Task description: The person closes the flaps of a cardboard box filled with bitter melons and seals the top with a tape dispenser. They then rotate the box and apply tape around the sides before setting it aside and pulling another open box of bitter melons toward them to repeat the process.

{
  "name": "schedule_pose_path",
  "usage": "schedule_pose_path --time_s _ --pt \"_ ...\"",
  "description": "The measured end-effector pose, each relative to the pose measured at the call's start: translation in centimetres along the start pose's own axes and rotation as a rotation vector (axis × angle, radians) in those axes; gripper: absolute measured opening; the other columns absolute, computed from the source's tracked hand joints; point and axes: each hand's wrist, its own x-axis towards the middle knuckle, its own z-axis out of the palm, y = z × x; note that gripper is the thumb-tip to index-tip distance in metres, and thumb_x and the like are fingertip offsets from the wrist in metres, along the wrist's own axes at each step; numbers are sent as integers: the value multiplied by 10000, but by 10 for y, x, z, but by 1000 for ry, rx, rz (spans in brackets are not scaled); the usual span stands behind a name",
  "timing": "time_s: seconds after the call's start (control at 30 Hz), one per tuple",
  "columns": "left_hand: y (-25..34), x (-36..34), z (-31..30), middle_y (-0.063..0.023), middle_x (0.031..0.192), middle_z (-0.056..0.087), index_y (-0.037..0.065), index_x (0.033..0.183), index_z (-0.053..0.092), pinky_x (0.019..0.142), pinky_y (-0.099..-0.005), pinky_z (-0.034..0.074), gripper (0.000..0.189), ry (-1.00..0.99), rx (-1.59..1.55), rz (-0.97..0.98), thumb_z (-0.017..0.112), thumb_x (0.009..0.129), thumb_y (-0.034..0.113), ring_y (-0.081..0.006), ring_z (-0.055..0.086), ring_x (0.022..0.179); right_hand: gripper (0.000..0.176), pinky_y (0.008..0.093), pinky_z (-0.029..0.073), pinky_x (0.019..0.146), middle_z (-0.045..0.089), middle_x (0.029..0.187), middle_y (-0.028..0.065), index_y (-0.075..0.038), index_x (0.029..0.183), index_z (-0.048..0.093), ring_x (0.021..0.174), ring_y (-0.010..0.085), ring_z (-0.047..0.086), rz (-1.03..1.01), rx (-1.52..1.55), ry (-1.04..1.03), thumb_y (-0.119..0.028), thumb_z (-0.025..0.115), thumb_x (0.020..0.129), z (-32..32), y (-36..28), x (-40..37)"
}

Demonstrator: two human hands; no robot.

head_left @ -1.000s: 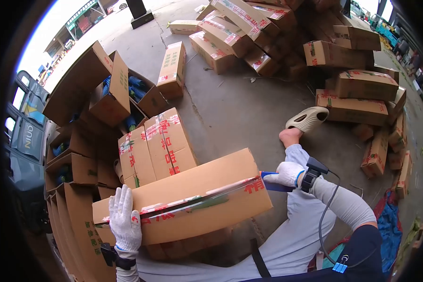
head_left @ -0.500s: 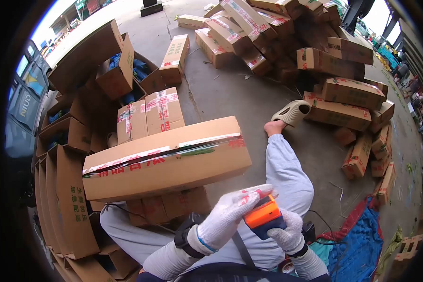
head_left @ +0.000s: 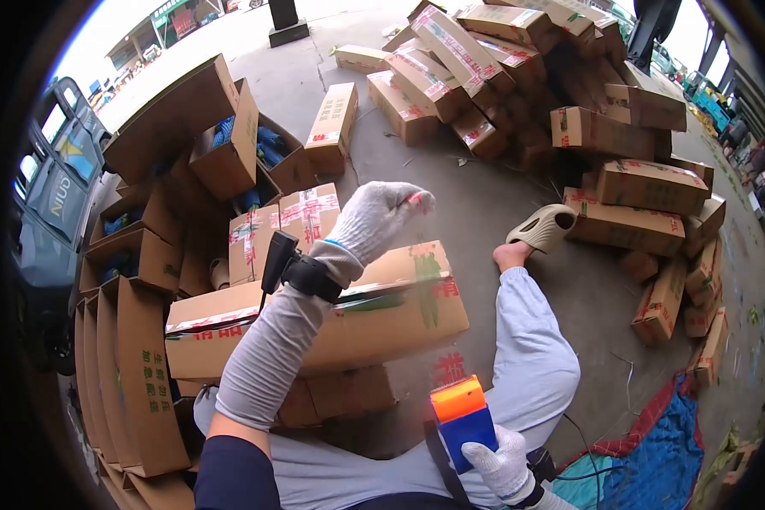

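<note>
My right hand (head_left: 506,466), in a white knitted glove, grips a blue and orange tape dispenser (head_left: 467,429) low in front of my lap. My left hand (head_left: 378,219), also gloved, is raised above a long cardboard carton (head_left: 391,336), its fingers closed in a pinch. A strip of clear printed tape (head_left: 450,369) with red characters shows between that hand and the dispenser; red marks at the fingertips match it. The carton lies crosswise, with a dark gap along its top seam and partly taped flaps. My left forearm hides part of it.
Open cartons (head_left: 144,365) stand stacked at the left, some with blue-wrapped contents. A big heap of closed boxes (head_left: 459,64) lies ahead and right. My outstretched leg (head_left: 531,331) is right of the carton. A blue tarp (head_left: 659,450) lies lower right; a vehicle (head_left: 59,200) is far left.
My left hand has moved up and away from the dispenser, and a length of tape now shows between them. The dispenser has turned more upright and sits slightly lower.
</note>
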Motion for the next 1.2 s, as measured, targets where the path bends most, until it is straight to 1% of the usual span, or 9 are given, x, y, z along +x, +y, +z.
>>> schedule_pose_path --time_s 0.1,0.27,0.43,0.57,0.73,0.93,1.1,1.17,1.2 --pt "-96 -1 37 -149 1056 751 -17 1245 669 867 -305 543 327 -248 96 -194 606 1001 193 -207 716 981 405 273 549 666 736 799 62 28 1027 708 708 128 690 41 -65 -22 -368 730 941 0 12 18" --pt "-76 -3 34 -185 1173 709 8 1246 661 908 -388 532 386 -301 326 -471 665 931 231 -339 690 1062 393 295 557 754 740 897 68 19 1102 689 811 135 695 161 115 -205 -335 737 936 -4 71 58" --pt "4 -53 -8 -268 1307 602 -23 1459 426 1028 -438 464 817 -326 231 -67 751 829 383 -392 600 1212 438 346 553 875 731 1064 96 8 1238 648 934 168 704 334 -226 -516 -273 750 918 -22 69 83" --pt "33 -138 14 -253 1562 352 -3 1508 359 1134 -682 247 1156 -403 867 -89 837 634 584 -450 365 1423 493 366 566 890 730 1060 155 46 1329 558 968 259 728 328 310 -395 -244 694 955 -9 35 33" --pt "25 -146 36 -231 1524 403 13 1464 414 1147 -638 261 1078 -226 855 -113 825 644 581 -403 364 1423 601 354 593 596 719 827 191 131 1146 607 639 250 709 143 308 -7 -416 718 923 -7 -38 -17" --pt "22 -147 33 -228 1485 441 1 1452 415 1121 -580 297 1074 -173 862 -79 824 636 567 -378 401 1386 436 336 586 759 736 884 134 66 1167 650 790 211 724 219 80 -135 -330 660 983 6 -7 -9" --pt "18 -146 38 -211 1405 470 -21 1394 465 1039 -509 363 980 -115 872 12 797 669 548 -334 465 1281 317 318 560 834 745 947 57 19 1106 699 907 152 697 100 -131 -270 -251 712 939 -23 137 85" --pt "23 -133 23 -213 1390 496 -32 1431 433 1035 -497 388 1052 -318 831 -51 798 666 591 -354 491 1259 271 323 565 857 743 977 46 -11 1103 714 925 175 702 66 -174 -412 -192 743 903 -27 151 130" --pt "26 -118 11 -214 1383 509 -37 1449 417 1033 -491 401 1088 -409 816 -72 798 665 613 -363 504 1247 279 338 559 888 733 1028 68 -16 1132 703 963 191 697 251 135 -447 -185 730 911 -29 165 158"
